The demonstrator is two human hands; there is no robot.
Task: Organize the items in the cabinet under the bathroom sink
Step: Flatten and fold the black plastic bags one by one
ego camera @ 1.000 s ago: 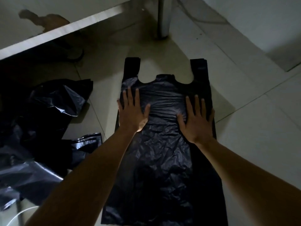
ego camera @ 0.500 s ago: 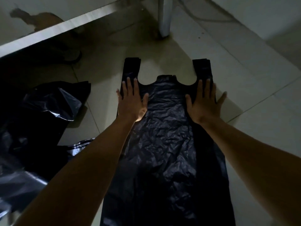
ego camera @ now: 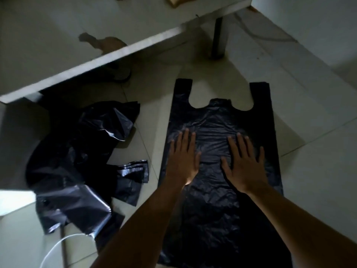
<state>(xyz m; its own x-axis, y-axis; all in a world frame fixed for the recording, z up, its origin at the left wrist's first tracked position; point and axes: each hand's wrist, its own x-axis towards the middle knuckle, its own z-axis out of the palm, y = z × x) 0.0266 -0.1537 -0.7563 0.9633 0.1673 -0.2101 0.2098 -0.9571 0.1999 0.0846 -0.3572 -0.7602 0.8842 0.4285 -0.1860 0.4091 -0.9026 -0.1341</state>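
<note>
one black plastic bag (ego camera: 218,200) lies spread on the floor (ego camera: 309,161), both the left hand (ego camera: 183,157) and right hand (ego camera: 244,165) flat on it, each grip wide and holding nothing, while the crumpled bags (ego camera: 77,161) left of it remain unsorted.

Half a second ago both palms lay high on the black plastic bag (ego camera: 218,190), just below its two handle loops, the right hand (ego camera: 244,163) spread out toward the bag's right edge. Now both have slid down the bag, away from the loops. The left hand (ego camera: 183,157) sits flat nearer the bag's middle than before, and the right hand has come inward off the edge, so the two lie closer together on the bag.
</note>
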